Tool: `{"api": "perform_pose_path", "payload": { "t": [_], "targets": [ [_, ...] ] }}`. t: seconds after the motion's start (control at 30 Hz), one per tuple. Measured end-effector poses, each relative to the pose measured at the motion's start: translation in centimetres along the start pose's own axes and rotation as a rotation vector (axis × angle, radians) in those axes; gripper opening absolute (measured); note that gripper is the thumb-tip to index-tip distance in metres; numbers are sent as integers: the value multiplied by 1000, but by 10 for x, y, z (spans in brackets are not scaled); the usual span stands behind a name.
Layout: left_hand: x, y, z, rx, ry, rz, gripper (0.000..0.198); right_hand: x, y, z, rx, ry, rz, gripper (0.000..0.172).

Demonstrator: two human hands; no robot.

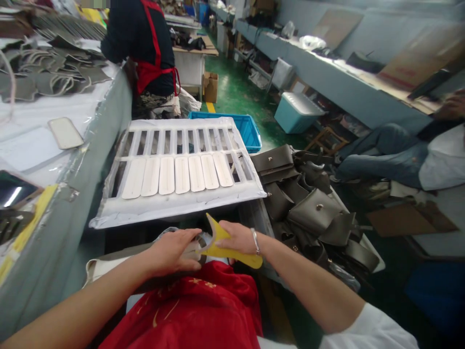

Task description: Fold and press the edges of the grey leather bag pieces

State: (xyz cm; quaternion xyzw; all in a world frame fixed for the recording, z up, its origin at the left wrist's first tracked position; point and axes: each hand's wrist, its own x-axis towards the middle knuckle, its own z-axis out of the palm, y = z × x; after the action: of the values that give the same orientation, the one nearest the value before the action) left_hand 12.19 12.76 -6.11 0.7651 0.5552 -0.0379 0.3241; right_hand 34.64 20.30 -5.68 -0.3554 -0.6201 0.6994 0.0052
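Observation:
My right hand (238, 238) grips a flat yellow plastic scraper (236, 253) with a concave, curved end that points to the left. Just left of it, my left hand (172, 248) lies over a pale piece (191, 249) on my lap, fingers stretched and thumb apart. The scraper's end is close to that piece; whether they touch I cannot tell. Under my left forearm lies a grey-green leather workpiece with an off-white lining (103, 270), partly hidden. In front, a white slatted rack (174, 208) bears a row of several off-white rounded strips (182, 175).
Olive-grey leather bags (316, 211) are piled at the right. A blue crate (249, 133) stands behind the rack. On the left table (90, 104) are leather pieces (47, 72) and one pale rounded strip (65, 133). A co-worker (145, 48) is ahead, another person's legs (385, 155) at right.

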Motion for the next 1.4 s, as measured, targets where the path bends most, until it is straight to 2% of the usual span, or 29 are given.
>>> {"api": "perform_pose_path", "payload": {
  "t": [0.1,0.2,0.27,0.4,0.5,0.6,0.77,0.83,0.97,1.03,1.13,1.23,1.4],
  "targets": [
    [-1,11,9,88,73,-56,97,-20,23,-4,333,180,-74,37],
    [1,20,17,170,120,-80,93,-31,53,5,593,367,-73,42],
    [3,21,19,206,141,-61,86,-30,67,18,706,405,-52,43],
    [5,13,19,256,193,-24,76,-20,78,39,776,364,-39,45],
    [7,10,17,263,224,-14,74,-16,75,40,795,393,-43,44],
    [10,9,13,225,204,-6,73,-16,68,34,794,425,-44,42],
    [13,8,7,127,168,9,54,-17,60,31,801,432,-49,40],
    [12,9,8,108,169,1,54,-17,60,33,799,432,-44,41],
    [5,16,13,102,286,-59,74,-16,62,40,776,419,-25,44],
    [2,20,16,88,329,-88,72,-16,63,41,753,402,-16,44],
    [1,20,15,51,331,-79,64,-17,58,38,710,391,-6,45],
    [2,18,12,18,322,-70,62,-19,41,33,616,366,6,47],
    [4,25,8,-2,264,-111,71,-18,-5,23,300,312,68,48]
  ]
}}
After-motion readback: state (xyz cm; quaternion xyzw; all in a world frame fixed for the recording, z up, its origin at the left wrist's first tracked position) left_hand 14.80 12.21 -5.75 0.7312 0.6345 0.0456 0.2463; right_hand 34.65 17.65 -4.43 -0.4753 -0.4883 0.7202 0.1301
